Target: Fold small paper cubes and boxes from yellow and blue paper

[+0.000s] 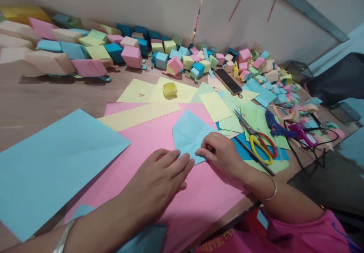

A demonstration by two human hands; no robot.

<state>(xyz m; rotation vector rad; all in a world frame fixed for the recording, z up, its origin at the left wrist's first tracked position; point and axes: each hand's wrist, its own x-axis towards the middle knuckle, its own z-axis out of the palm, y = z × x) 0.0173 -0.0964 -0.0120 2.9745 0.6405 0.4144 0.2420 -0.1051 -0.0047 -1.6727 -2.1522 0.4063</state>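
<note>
A small sheet of light blue paper [191,129] with crease lines and folded edges lies in front of me on a large pink sheet [136,165]. My left hand [163,175] rests along the paper's lower left edge, its fingers stretched out and close together, the tips touching the paper. On the paper's lower right side, my right hand [220,150] is closed, with thumb and forefinger pinching the edge. The right fingers cover that corner of the paper.
A large light blue sheet [57,165] lies to the left. Scissors [256,139], a black pen [253,155] and a blue glue gun [274,124] are at the right. A phone [227,81], a small yellow paper box [170,89] and many paper cubes [132,57] lie farther back.
</note>
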